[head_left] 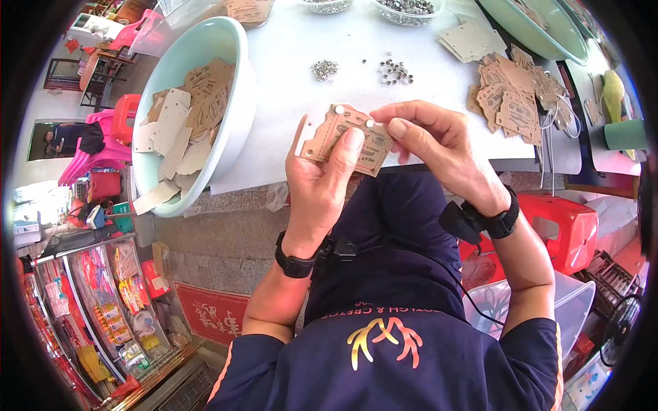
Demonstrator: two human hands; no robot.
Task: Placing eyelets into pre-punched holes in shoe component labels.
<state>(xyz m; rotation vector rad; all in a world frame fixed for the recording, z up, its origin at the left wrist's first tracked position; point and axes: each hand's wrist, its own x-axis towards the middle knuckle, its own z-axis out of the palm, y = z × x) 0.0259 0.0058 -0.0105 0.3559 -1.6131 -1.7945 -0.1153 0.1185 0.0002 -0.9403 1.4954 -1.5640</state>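
My left hand [319,185] grips a small brown printed cardboard card [373,152], its thumb lying across the front. A pale blank edge shows behind the card's left side, perhaps a second card; I cannot tell. Round whitish metal studs [339,109] sit along the card's top edge. At the upper right corner, my right hand [445,147] closes thumb and fingers on the card beside another stud [370,124]. Some of its fingertips are hidden behind the card. Beyond the hands lie a pile of small silver studs [324,70] and a group of dark-centred metal rings [395,73].
A pale green basin [236,109] of cut cards stands at the left. Brown cards [510,99] are heaped at the right, near another green basin [576,48]. Clear tubs [409,15] of metal parts line the far side. Red stools [562,229] stand beside me.
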